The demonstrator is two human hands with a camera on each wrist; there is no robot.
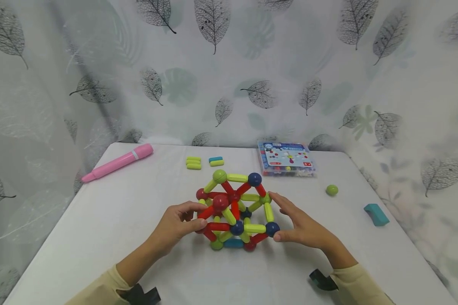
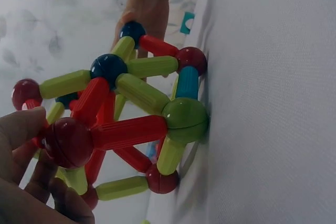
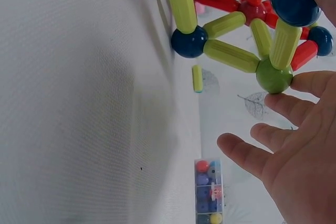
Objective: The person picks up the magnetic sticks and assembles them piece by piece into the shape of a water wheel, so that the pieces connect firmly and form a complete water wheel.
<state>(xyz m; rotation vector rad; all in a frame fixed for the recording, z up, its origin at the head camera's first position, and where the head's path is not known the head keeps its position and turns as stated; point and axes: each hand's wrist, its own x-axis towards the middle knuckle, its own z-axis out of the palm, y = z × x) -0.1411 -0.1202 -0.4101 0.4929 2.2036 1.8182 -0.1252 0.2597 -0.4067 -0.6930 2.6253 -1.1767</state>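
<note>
Worktop (image 1: 118, 220) in white cloth carries one rod-and-ball frame (image 1: 234, 207) near its middle, a touch toward the near edge. Left hand (image 1: 175, 226) pinches a red ball (image 1: 220, 202) on the frame's left side; right hand (image 1: 303, 226) lies with fingers straight against the right side, touching a dark blue ball (image 1: 272, 228). I judge the frame light and stiff in its rods but weak at the joints, so best held at the balls, from both sides. Toward the far edge: one pink pen (image 1: 118, 162), one parts box (image 1: 286, 158), five loose rods (image 1: 204, 162). Near the right edge: one teal block (image 1: 376, 214), one green ball (image 1: 331, 190).
</note>
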